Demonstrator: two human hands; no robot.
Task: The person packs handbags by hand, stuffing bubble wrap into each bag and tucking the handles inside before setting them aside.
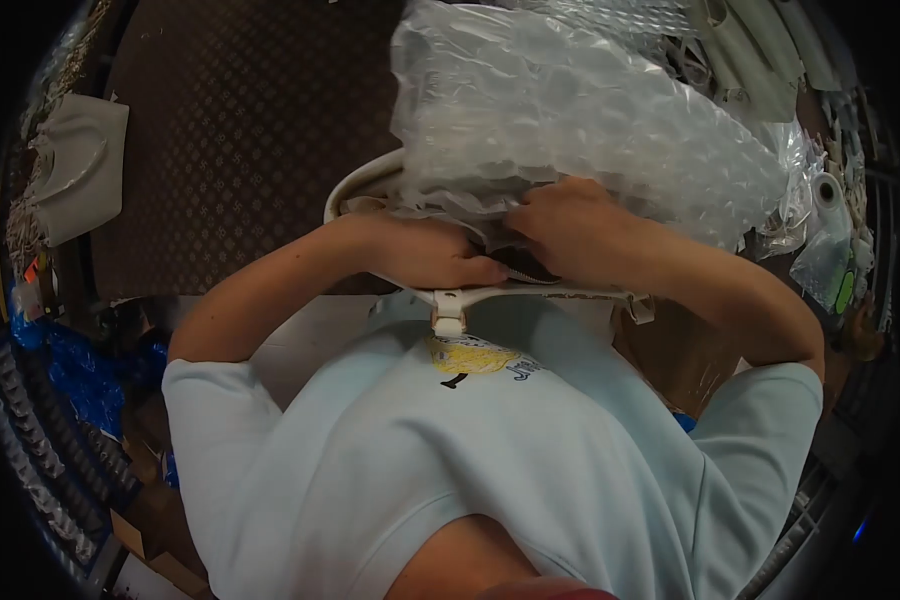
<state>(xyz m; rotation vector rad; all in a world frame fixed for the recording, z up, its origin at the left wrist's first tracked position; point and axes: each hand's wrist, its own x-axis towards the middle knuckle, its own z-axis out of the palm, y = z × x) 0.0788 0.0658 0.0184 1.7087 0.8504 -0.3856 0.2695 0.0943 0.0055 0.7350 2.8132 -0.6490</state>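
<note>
A white handbag (560, 291) lies at the table's near edge, against my body. Its curved handle (355, 180) rises at the left, and a dark zipped opening shows between my hands. A large, puffy sheet of bubble wrap (570, 100) stands over the bag, its lower end at the opening. My left hand (425, 252) is closed at the bag's mouth, thumb on the zip edge, some fingers hidden under the wrap. With bent fingers, my right hand (570, 225) grips the lower edge of the bubble wrap.
A brown patterned table surface (230, 130) extends to the left. Another white bag (85, 165) is at the far left. More pale bags (755, 50) and clear plastic lie at the upper right, near a roll (826, 192). Blue plastic (85, 385) sits below the table on the left.
</note>
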